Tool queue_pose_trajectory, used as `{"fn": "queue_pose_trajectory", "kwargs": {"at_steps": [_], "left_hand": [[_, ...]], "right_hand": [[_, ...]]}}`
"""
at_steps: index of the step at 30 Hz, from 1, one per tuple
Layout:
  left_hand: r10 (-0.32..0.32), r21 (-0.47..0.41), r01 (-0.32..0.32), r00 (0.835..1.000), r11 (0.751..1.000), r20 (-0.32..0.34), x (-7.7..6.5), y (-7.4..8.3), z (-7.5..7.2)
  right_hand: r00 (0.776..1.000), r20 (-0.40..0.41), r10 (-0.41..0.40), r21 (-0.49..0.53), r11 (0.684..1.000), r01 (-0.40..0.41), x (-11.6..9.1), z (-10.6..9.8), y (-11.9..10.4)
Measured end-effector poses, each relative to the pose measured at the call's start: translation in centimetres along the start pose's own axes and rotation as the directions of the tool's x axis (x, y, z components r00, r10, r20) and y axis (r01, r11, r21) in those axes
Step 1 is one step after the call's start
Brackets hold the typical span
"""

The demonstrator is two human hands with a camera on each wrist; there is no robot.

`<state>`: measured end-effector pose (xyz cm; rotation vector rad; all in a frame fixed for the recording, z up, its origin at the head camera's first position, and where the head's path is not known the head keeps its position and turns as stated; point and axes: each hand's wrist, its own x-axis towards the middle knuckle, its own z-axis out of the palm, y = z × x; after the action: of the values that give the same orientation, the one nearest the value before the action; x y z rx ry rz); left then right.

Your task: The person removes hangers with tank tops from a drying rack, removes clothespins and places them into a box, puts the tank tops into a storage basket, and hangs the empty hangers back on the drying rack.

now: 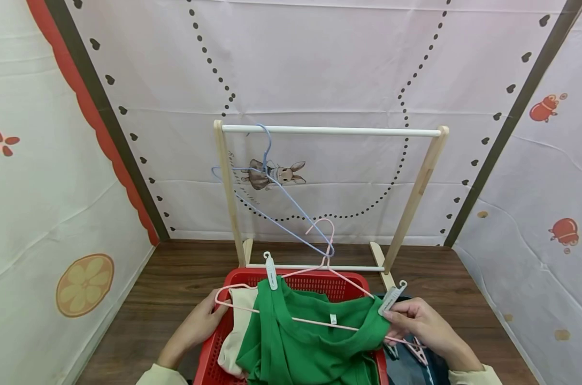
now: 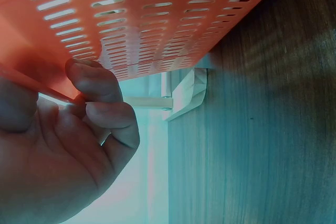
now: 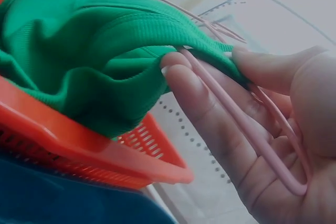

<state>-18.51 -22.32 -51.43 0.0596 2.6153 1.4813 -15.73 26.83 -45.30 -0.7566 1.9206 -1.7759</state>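
A green garment (image 1: 315,331) with a ribbed neckline lies over the red basket (image 1: 298,274), with a pink hanger (image 1: 336,277) at its shoulders. White clips sit at both shoulders, the left clip (image 1: 270,271) upright and the right clip (image 1: 392,298) tilted. My right hand (image 1: 423,326) pinches the garment's right shoulder and the hanger's end, its thumb beside the right clip. In the right wrist view the hanger's end loop lies across the palm. My left hand (image 1: 201,323) curls round the basket's left rim, close to the hanger's left end; the thumb is partly hidden in the left wrist view.
Behind the basket stands a wooden rack (image 1: 418,190) with a white top rail. A blue hanger (image 1: 291,199) hangs from that rail. Cream cloth (image 1: 238,326) lies in the basket's left side. A dark blue container (image 1: 399,369) with clips is right of the basket.
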Motion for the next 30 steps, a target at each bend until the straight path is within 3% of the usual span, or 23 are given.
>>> {"fn": "queue_pose_trajectory", "kwargs": {"at_steps": [5,12,24,30], "left_hand": [[-0.005,-0.037,0.006,1.0,0.999,0.013,0.1,0.0,0.0],[-0.014,-0.015,0.014,1.0,1.0,0.011,0.2,0.0,0.1],[0.013,-0.017,-0.013,1.0,1.0,0.02,0.1,0.1,0.0],[0.028,-0.052,-0.026,0.999,0.998,0.044,0.0,0.0,-0.1]], "right_hand": [[0.999,-0.022,0.024,-0.022,0.999,-0.024,1.0,0.2,0.5],[0.997,-0.036,0.067,0.004,0.998,-0.067,1.9,0.3,1.5],[1.0,-0.029,0.002,0.092,0.996,0.001,2.3,0.4,2.7],[0.999,-0.044,0.013,0.119,0.993,-0.008,2.5,0.5,2.9]]}}
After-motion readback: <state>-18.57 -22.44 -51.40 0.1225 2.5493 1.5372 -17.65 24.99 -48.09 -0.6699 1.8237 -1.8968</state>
